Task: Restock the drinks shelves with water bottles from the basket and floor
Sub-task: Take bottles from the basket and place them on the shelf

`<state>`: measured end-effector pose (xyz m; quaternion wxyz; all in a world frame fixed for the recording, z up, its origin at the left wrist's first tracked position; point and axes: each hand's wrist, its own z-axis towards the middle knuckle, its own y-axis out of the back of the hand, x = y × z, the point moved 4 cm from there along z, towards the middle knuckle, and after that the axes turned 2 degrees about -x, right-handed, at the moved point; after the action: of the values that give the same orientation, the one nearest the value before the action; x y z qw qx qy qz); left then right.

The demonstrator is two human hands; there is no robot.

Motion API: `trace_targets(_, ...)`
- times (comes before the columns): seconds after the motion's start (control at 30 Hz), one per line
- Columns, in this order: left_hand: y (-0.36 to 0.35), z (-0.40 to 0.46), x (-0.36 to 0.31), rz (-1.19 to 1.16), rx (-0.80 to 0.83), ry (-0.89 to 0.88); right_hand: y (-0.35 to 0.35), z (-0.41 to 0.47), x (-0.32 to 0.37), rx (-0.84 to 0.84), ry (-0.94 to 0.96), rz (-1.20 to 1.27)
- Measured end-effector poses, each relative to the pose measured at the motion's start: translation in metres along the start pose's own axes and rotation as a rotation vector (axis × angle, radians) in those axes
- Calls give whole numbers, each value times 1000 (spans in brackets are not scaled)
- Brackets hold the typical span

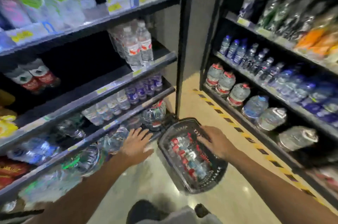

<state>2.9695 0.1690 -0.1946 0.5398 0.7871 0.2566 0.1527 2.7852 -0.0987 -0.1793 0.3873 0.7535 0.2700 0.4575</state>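
A black plastic basket (217, 174) stands on the floor between two shelf units, filled with small water bottles (184, 152) that have red caps. My right hand (214, 141) reaches down over the basket's far right rim, fingers spread above the bottles; it holds nothing that I can see. My left hand (136, 143) hovers open, fingers apart, just left of the basket, in front of the lowest left shelf (109, 126). Clear water bottles (139, 46) stand on the middle left shelf. The frame is blurred.
The left shelving holds rows of small bottles (117, 103) and large jugs (153, 114) low down. The right shelving (274, 132) carries blue bottles and big water jugs (239, 94). Yellow-black tape (228, 119) marks the shiny floor. My knee and shoe show at the bottom.
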Motion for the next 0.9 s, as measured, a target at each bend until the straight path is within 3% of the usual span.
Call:
trace_targets(0.2, -27, 42, -81, -7, 123, -110, -17, -70, -121, 61, -315, 126)
trace_targets(0.33, -28, 87, -90, -8, 199, -174, -35, -63, -143, 114, -447, 225)
trace_targets(0.47, -31, 158, -93, -88, 157, -261, -58, -37, -145, 95, -535, 370)
trace_targets(0.53, -48, 205, -89, -86, 231, -272, -83, -21, -156, 119, -631, 375)
trace_targets(0.7, -144, 308, -82, -48, 363, -299, -170, 31, -209, 96, -758, 429)
trace_targets(0.9, -302, 352, -93, -118, 477, -308, -316, 82, -273, 101, -792, 594)
